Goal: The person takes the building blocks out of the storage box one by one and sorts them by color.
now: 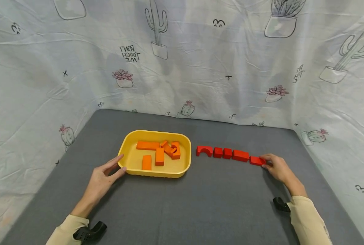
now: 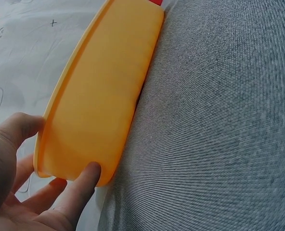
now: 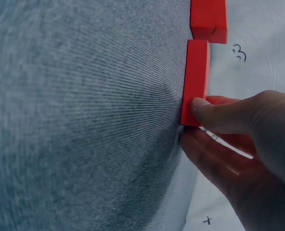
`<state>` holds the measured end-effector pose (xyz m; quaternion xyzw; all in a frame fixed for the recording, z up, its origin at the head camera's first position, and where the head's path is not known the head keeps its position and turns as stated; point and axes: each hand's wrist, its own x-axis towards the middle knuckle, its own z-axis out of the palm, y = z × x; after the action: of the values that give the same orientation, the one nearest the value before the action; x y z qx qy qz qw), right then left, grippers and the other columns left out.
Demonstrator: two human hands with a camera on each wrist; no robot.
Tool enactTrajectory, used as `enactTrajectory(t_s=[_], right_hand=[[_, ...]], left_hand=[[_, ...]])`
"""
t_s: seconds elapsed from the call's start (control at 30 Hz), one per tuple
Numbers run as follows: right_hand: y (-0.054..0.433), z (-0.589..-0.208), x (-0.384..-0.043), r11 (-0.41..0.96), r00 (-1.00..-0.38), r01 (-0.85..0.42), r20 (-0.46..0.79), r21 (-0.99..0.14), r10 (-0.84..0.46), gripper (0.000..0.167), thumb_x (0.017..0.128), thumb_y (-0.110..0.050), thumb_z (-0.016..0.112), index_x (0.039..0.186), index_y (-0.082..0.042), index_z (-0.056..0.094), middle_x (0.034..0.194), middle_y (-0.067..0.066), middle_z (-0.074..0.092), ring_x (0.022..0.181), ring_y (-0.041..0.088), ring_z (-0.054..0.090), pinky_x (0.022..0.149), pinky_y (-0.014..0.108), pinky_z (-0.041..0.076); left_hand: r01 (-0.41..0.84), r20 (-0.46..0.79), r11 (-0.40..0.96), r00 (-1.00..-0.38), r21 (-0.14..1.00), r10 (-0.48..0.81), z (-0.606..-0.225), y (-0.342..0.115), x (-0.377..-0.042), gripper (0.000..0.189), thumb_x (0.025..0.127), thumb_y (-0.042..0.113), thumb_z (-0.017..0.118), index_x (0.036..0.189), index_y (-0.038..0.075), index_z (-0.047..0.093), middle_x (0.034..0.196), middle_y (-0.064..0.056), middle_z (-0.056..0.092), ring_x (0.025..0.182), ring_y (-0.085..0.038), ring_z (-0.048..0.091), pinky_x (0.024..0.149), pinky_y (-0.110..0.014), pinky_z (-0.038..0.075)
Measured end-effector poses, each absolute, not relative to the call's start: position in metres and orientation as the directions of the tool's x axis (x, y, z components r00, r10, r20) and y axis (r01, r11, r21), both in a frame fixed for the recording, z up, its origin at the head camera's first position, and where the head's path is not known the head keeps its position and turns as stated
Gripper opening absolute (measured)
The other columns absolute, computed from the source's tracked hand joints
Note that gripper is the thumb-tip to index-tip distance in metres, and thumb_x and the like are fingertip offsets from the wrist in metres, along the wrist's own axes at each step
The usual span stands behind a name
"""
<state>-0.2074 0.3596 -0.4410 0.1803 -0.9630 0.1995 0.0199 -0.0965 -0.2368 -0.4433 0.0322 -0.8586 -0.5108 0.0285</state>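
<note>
My left hand [image 1: 100, 178] touches the left end of a yellow tray [image 1: 188, 158]. In the left wrist view its thumb meets the rim and its fingers rest against the outer end wall. Inside the tray lie several orange blocks, one a flat rectangle [image 1: 148, 145], another an arch piece [image 1: 176, 151]. My right hand [image 1: 280, 168] pinches the right end of a flat red block [image 1: 257, 161] between thumb and fingers. That block is the last in a row of red pieces, close by a thicker red block [image 1: 241, 155].
Leftward along the row come two small red blocks [image 1: 217, 152] and a red arch [image 1: 204, 150] beside the tray's right end. Grey cloth [image 1: 200, 204] covers the table. A white patterned curtain [image 1: 200, 68] hangs behind and at both sides.
</note>
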Motion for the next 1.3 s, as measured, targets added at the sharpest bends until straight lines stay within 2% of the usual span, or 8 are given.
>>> enactTrajectory(t_s=[0.17,0.43,0.6,0.7,0.93,1.3], right_hand=[[0.359,-0.443,-0.209,0.854,-0.928,-0.373,0.132,-0.362,-0.349,0.029,0.081,0.008,0.072,0.109,0.012,0.067,0.111,0.031,0.063,0.104,0.051,0.058,0.087,0.062,0.047],[0.36,-0.442,-0.208,0.856,-0.93,-0.366,0.131,-0.365,-0.342,0.029,0.08,0.006,0.073,0.108,0.013,0.067,0.11,0.032,0.063,0.101,0.05,0.059,0.085,0.061,0.049],[0.355,-0.429,-0.207,0.865,-0.949,-0.31,0.071,-0.394,-0.307,0.038,0.083,0.002,0.073,0.117,0.014,0.062,0.119,0.036,0.056,0.094,0.049,0.063,0.078,0.057,0.054],[0.347,-0.415,-0.206,0.871,-0.952,-0.304,0.081,-0.386,-0.296,0.042,0.085,0.002,0.071,0.123,0.014,0.059,0.124,0.037,0.052,0.096,0.051,0.062,0.077,0.057,0.055],[0.315,-0.387,-0.205,0.837,-0.918,-0.398,0.159,-0.377,-0.365,0.042,0.086,0.005,0.069,0.126,0.011,0.059,0.128,0.031,0.053,0.099,0.051,0.061,0.081,0.06,0.052],[0.262,-0.371,-0.21,0.763,-0.859,-0.512,0.236,-0.395,-0.454,0.04,0.087,0.005,0.069,0.126,0.007,0.061,0.128,0.024,0.056,0.099,0.043,0.063,0.083,0.056,0.054]], left_hand=[[-0.03,0.018,0.497,-0.996,0.867,-0.093,-0.445,-0.237,-0.097,0.062,0.093,0.039,0.067,0.147,0.017,0.048,0.152,-0.007,0.042,0.134,-0.031,0.045,0.105,-0.047,0.039],[-0.032,0.007,0.457,-0.996,0.889,-0.084,-0.443,-0.235,-0.096,0.061,0.092,0.036,0.069,0.147,0.018,0.048,0.153,-0.009,0.04,0.135,-0.033,0.042,0.107,-0.052,0.037],[-0.033,0.005,0.445,-0.996,0.895,-0.085,-0.442,-0.234,-0.095,0.061,0.092,0.035,0.07,0.147,0.018,0.048,0.153,-0.009,0.04,0.136,-0.034,0.041,0.107,-0.051,0.037],[-0.032,0.007,0.438,-0.996,0.898,-0.086,-0.443,-0.234,-0.096,0.061,0.092,0.035,0.07,0.147,0.017,0.048,0.153,-0.01,0.039,0.137,-0.034,0.041,0.107,-0.053,0.037],[-0.025,0.013,0.439,-0.996,0.898,-0.084,-0.443,-0.235,-0.096,0.06,0.092,0.035,0.069,0.146,0.017,0.049,0.153,-0.009,0.04,0.136,-0.034,0.042,0.107,-0.053,0.038],[-0.021,0.018,0.423,-0.996,0.906,-0.087,-0.446,-0.236,-0.097,0.061,0.092,0.034,0.07,0.146,0.015,0.049,0.152,-0.011,0.04,0.135,-0.035,0.042,0.108,-0.057,0.035]])
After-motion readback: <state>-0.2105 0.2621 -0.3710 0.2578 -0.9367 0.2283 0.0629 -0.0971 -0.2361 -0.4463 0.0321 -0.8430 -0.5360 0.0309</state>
